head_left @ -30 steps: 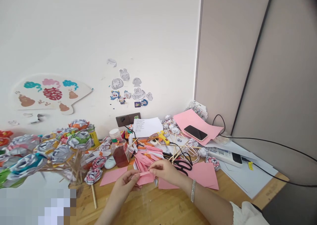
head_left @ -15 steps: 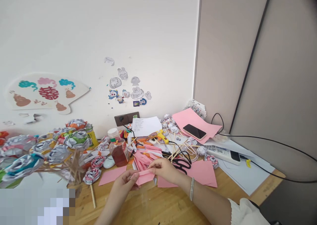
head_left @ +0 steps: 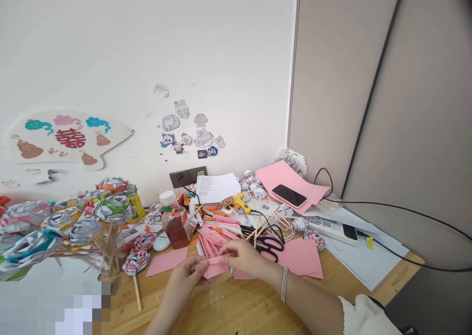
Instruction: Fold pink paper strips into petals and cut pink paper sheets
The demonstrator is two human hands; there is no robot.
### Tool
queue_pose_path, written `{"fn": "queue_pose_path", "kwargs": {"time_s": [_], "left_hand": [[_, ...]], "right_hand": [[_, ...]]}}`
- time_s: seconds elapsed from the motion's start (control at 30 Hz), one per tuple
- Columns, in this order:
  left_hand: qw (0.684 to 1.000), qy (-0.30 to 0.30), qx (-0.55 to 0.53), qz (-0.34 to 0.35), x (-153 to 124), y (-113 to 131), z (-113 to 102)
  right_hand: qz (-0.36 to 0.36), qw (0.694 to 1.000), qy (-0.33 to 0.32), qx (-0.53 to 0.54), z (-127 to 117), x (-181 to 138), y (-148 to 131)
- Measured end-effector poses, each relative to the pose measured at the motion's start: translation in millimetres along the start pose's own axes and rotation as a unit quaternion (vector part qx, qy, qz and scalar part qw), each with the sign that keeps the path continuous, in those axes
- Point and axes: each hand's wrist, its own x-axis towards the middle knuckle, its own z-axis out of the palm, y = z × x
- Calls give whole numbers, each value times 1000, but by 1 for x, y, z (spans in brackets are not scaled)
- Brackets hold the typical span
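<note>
A small piece of pink paper (head_left: 216,268) with a narrow folded band along its top is stretched between my two hands, just above the wooden table (head_left: 214,310). My left hand (head_left: 191,271) pinches its left end between thumb and fingers. At the other end, my right hand (head_left: 238,257) grips the top edge with thumb and fingertips. Right behind the hands lies a heap of pink paper strips (head_left: 208,239). Black-handled scissors (head_left: 271,249) rest to the right of my right hand, partly on a pink sheet (head_left: 304,257). Another pink piece (head_left: 167,262) lies left of my left hand.
Paper roses (head_left: 84,229) crowd the left side. A jar of reddish liquid (head_left: 177,224) stands behind the left hand. Farther back are a yellow glue gun (head_left: 243,203) and wooden sticks. A phone (head_left: 289,196) lies on pink paper; a power strip (head_left: 334,229) and cables are at right.
The fingers have shifted slightly along the pink paper, and the paper's lower flap now shows less. Both hands keep their hold. Nothing else on the table has moved.
</note>
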Motion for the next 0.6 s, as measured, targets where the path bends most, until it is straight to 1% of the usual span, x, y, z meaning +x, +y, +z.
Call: {"fn": "queue_pose_path", "kwargs": {"time_s": [0.1,0.17,0.3,0.43,0.53,0.6], "left_hand": [[1000,-9,5,-3,-2,1,5],[1000,-14,11,-5,-2,0,6],[999,-25,27,-1,-2,-3,5],[999,-39,38,1,-1,-5,5],[997,-51,57,13,-1,-5,5],[995,-48,85,29,0,-4,5]], "right_hand": [[1,1000,-16,-7,1,-1,-4],[6,1000,-12,-11,1,-1,-3],[20,999,-24,14,-1,1,2],[18,999,-35,19,-4,1,4],[19,999,-32,16,-3,0,4],[20,999,-38,17,-2,0,5]]}}
